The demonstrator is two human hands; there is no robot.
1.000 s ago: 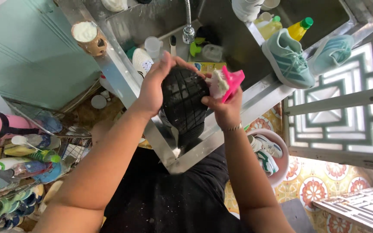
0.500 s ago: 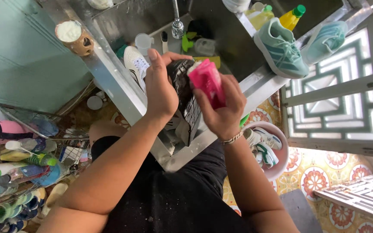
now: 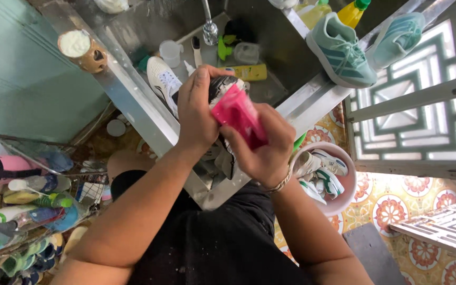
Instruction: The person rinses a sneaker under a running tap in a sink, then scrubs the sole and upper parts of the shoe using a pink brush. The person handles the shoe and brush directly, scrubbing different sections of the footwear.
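The left hand [image 3: 196, 113] grips a black-and-white sneaker [image 3: 222, 87] over the sink's front edge [image 3: 148, 124], steadying it while the right hand [image 3: 265, 145] closes around a pink brush [image 3: 238, 113] pressed on it.

Pink brush [image 3: 238, 113]; black-and-white shoe [image 3: 222, 87]; mint-green sneaker [image 3: 339, 50]; steel-grey sink [image 3: 133, 100]; floral orange-and-cream floor tiles [image 3: 391, 203].

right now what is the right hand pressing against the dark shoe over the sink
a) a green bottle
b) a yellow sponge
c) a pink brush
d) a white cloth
c: the right hand grips a pink brush laid against the dark shoe, which the left hand holds over the steel sink.
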